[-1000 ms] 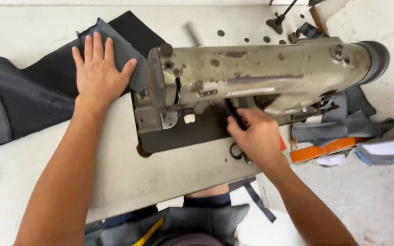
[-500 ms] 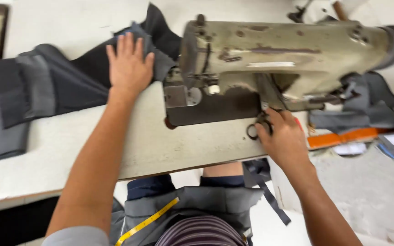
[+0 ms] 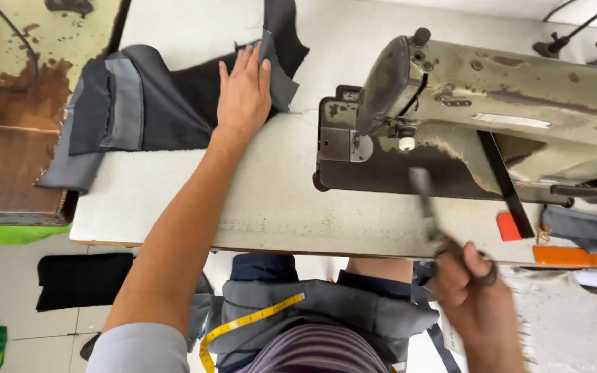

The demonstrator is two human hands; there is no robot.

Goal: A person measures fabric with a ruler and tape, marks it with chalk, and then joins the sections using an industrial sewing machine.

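Scissors [image 3: 431, 214] gripped in right hand [image 3: 475, 293]; left hand [image 3: 244, 93] flat on dark fabric [image 3: 174, 103]

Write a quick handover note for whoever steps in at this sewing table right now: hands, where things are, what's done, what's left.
Left hand: flat, palm down, on the dark grey fabric at the far left of the table, clear of the sewing machine.
Right hand: closed on a pair of scissors, blades raised and pointing at the machine; blurred, so the exact spot is unclear.
A yellow tape measure lies on more grey fabric in the lap.
Done: the fabric is out from under the needle.
Left: no cut visible yet; the scissors touch no cloth.
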